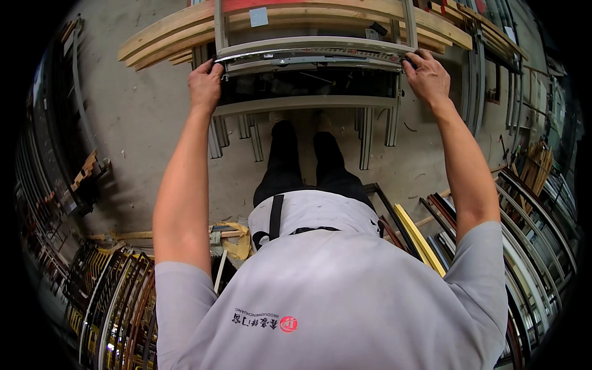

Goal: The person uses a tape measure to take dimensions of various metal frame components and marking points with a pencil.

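Note:
A long, narrow metal profile (259,56) with a shiny face and some printed marks lies crosswise in front of me. My left hand (206,85) is closed at its left end, fingertips pinched round the corner. At the right end, my right hand (427,76) grips with bent fingers, the thumb toward me. Along the profile runs a grey hardware strip (333,60). Just beyond it is a light grey metal frame (357,42); a curved-looking grey rail (308,103) crosses nearer to me. What lies in the dark gap between is hard to make out.
Long wooden beams (160,36) lie behind the frame. A small black object (378,28) sits near its right side. Metal legs (365,139) stand below, close to my feet. Racks of profiles (117,302) fill the lower left, with more profiles (530,259) at the right.

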